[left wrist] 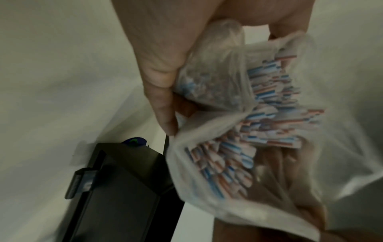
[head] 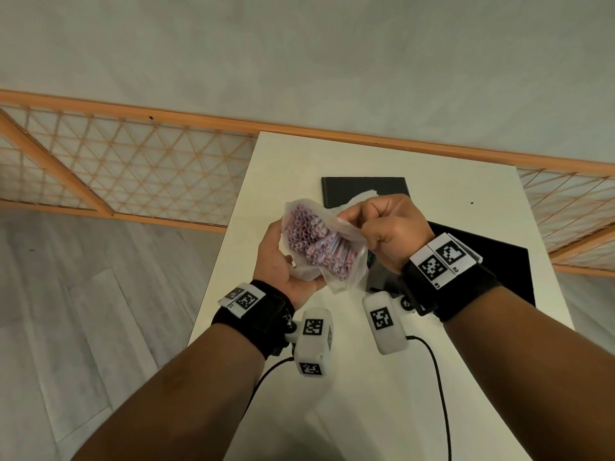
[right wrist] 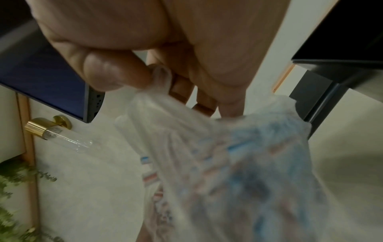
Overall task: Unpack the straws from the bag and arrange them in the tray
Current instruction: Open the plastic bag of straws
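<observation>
A clear plastic bag [head: 344,276] full of red, white and blue striped straws [head: 309,239] is held up over the white table [head: 359,404]. My left hand [head: 278,252] cups and grips the bag's body from below and the left, its thumb [left wrist: 163,99] pressing the plastic. My right hand [head: 372,224] pinches the bag's loose upper edge between thumb and fingers [right wrist: 124,75]. The bag's mouth faces up, showing the straws' round ends. Through the bag [left wrist: 207,204] the straws [left wrist: 273,114] look blurred. A black tray [head: 492,261] lies on the table under my right wrist.
A dark flat rectangle [head: 362,189] lies at the table's far end behind the bag. A blue-screened device [right wrist: 41,73] and a gold-capped clear tube [right wrist: 51,131] appear in the right wrist view. Cables [head: 439,377] trail from the wrist cameras. Wooden lattice fencing [head: 133,161] runs behind.
</observation>
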Tool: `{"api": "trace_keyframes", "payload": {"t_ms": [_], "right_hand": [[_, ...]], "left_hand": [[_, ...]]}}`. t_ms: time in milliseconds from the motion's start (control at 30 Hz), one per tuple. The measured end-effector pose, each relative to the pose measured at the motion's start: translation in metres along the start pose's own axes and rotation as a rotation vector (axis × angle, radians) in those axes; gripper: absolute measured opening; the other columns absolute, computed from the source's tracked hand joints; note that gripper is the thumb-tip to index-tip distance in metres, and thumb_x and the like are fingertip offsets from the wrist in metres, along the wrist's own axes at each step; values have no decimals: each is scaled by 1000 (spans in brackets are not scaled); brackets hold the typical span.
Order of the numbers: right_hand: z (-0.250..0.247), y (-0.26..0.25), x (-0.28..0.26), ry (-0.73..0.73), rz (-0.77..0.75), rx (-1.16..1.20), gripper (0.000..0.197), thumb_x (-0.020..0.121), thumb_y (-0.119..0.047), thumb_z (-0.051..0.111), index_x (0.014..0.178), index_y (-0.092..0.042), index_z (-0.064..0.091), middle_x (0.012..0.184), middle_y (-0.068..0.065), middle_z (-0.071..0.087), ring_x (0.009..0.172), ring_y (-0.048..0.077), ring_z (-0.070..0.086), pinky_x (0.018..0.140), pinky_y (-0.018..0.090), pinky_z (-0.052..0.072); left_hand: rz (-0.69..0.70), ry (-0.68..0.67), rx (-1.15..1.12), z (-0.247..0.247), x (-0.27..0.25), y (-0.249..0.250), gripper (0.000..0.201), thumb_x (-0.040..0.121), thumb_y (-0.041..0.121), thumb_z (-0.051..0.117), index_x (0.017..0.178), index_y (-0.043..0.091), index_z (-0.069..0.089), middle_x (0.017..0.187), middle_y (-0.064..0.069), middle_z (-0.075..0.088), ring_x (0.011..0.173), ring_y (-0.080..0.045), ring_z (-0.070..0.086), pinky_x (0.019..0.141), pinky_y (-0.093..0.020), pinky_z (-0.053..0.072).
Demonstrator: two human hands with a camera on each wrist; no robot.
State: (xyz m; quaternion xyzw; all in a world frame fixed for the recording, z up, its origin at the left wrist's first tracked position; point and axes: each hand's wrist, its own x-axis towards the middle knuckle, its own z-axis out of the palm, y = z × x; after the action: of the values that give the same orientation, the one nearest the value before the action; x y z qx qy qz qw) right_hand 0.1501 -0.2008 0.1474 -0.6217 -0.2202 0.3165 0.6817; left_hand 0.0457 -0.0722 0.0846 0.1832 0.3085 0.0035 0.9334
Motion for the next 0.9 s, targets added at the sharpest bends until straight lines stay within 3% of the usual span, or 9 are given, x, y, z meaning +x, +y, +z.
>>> {"api": "trace_keyframes", "payload": {"t_ms": [133, 200, 267, 367, 433, 533, 633, 733, 900], "right_hand": [[-2, -8, -1, 27, -6, 10, 16, 42, 8, 43, 37, -4, 33, 66, 24, 64, 60, 24, 65, 55, 28, 46], [-4, -13, -1, 59, 3, 36, 14, 40, 2, 47, 37, -5, 36, 68, 25, 58, 54, 25, 60, 56, 27, 42], [-5, -17, 0, 135, 21, 31, 14, 42, -9, 60, 37, -10, 47, 63, 18, 53, 52, 25, 51, 59, 29, 41], [-7, -15, 4, 307, 91, -99, 38, 61, -41, 80, 54, -14, 54, 57, 9, 54, 57, 24, 51, 65, 35, 46], [-8, -12, 7, 419, 119, -188, 60, 52, -64, 83, 74, -14, 60, 70, 4, 64, 67, 23, 64, 67, 37, 55], [-14, -20, 3, 443, 151, -332, 91, 37, -80, 80, 95, -12, 64, 88, 6, 70, 80, 22, 70, 75, 39, 58], [-22, -34, -7, 301, 149, -585, 81, 56, -78, 73, 90, -4, 72, 82, 13, 74, 76, 28, 72, 74, 47, 59], [-40, -41, -10, 251, 75, -690, 73, 54, -83, 71, 93, -21, 75, 87, 4, 75, 81, 19, 73, 76, 44, 60], [-69, -40, -17, 127, 103, -382, 101, 58, -63, 84, 133, -10, 42, 124, 2, 66, 114, 17, 64, 98, 42, 51]], "left_hand": [[5, -187, 39, -2, -4, -3, 59, 81, 47, 60, 125, 8, 72, 128, -18, 68, 97, -24, 67, 79, -35, 57], [-21, -324, 59, -4, -2, -4, 65, 80, 51, 72, 130, 9, 67, 115, -12, 68, 73, -8, 41, 59, -20, 44], [-22, -416, 145, -4, 1, -5, 65, 77, 55, 77, 128, 16, 70, 119, -10, 66, 64, -13, 34, 62, -26, 37], [39, -404, 193, 3, 4, -7, 83, 78, 42, 80, 145, 3, 53, 154, -27, 39, 115, -36, 44, 81, -35, 31], [52, -398, 210, 12, 3, -11, 94, 75, 35, 85, 151, -2, 43, 157, -27, 38, 136, -41, 40, 106, -47, 39], [65, -425, 245, 24, 5, -17, 104, 68, 26, 92, 153, -3, 39, 156, -32, 38, 138, -45, 47, 107, -57, 50], [94, -453, 305, 33, 10, -22, 111, 62, 17, 93, 155, -1, 34, 146, -31, 44, 129, -44, 54, 96, -60, 55], [168, -487, 374, 45, 18, -26, 100, 63, -1, 78, 154, -2, 35, 137, -30, 50, 130, -46, 51, 104, -59, 50], [297, -433, 651, 75, 40, -30, 100, 55, -6, 80, 145, -5, 36, 136, -37, 53, 128, -54, 54, 101, -58, 53]]}}
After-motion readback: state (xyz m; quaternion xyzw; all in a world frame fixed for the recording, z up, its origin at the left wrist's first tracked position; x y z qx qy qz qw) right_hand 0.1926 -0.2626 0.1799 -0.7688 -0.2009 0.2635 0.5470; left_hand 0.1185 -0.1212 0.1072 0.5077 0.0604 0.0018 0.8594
